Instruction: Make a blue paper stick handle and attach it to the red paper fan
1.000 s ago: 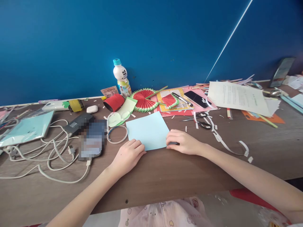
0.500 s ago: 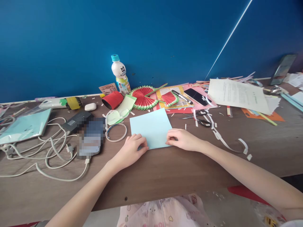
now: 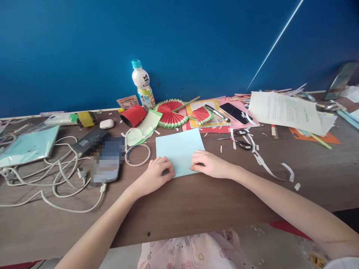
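Blue paper lay flat on the desk near its front edge, just right of a tape ring. Left hand and right hand sat on its near corners, fingers bent, pressing down; couldn't tell if they pinched it

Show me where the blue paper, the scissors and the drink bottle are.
blue paper (image 3: 181,147): head view, bare middle of the sheet.
scissors (image 3: 243,145): head view, black handle loop.
drink bottle (image 3: 142,80): head view, white upper body.
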`<state>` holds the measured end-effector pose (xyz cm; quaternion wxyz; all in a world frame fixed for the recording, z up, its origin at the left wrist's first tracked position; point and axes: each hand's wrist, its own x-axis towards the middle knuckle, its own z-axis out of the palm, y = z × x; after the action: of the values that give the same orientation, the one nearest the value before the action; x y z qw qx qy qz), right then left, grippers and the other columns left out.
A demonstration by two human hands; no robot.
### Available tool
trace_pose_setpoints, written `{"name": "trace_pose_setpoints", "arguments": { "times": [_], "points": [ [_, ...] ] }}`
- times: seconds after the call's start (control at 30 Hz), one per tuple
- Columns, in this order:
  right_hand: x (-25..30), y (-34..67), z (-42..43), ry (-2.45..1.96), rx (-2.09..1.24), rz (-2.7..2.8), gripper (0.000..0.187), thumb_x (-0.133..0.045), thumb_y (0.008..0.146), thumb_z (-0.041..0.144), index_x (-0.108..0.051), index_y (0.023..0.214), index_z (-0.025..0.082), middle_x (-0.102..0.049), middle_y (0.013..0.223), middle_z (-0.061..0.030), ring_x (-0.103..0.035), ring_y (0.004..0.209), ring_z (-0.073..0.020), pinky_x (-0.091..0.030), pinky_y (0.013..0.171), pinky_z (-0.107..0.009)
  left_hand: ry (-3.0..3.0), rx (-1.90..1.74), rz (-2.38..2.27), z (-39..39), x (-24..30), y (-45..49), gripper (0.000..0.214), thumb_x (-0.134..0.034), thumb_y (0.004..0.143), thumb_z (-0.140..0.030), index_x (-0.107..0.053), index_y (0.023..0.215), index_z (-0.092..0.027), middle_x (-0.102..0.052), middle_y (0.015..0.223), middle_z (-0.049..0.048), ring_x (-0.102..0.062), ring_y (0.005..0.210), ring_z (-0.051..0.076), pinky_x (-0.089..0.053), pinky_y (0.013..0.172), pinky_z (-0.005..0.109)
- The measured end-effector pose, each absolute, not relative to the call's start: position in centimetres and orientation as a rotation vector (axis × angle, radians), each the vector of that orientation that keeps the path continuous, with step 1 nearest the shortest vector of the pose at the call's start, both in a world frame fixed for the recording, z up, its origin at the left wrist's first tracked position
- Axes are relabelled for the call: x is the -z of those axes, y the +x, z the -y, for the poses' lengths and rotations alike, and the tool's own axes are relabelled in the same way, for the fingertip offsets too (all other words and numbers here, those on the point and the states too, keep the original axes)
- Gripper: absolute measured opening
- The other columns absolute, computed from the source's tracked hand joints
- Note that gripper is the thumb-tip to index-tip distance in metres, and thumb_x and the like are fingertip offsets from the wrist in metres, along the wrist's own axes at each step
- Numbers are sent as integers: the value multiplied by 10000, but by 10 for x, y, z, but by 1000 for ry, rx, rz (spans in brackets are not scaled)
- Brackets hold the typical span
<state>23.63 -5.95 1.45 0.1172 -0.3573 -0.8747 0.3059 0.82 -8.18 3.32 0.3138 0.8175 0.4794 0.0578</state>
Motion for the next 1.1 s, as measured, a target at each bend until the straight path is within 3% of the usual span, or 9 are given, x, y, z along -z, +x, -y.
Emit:
{"name": "trace_pose_setpoints", "arguments": {
  "times": [0.4,1.1],
  "points": [
    [0,237,63,-997,-687,2532,304,-507,852,319,-407,596,188,-446,649,5,-390,680,-141,-336,658,-267,2193,-121,-1212,78,-30,7,217,-376,860,-304,-457,693,-191,-467,828,-2,-425,845,165,-304,864,362],
    [2,238,63,-951,-456,2628,320,-501,852,371,-439,600,183,-483,658,-4,-394,653,-138,-344,657,-265,2371,-133,-1218,80,-23,9,157,-429,807,-257,-455,670,-187,-459,815,6,-429,791,160,-331,794,348]
  ]
}}
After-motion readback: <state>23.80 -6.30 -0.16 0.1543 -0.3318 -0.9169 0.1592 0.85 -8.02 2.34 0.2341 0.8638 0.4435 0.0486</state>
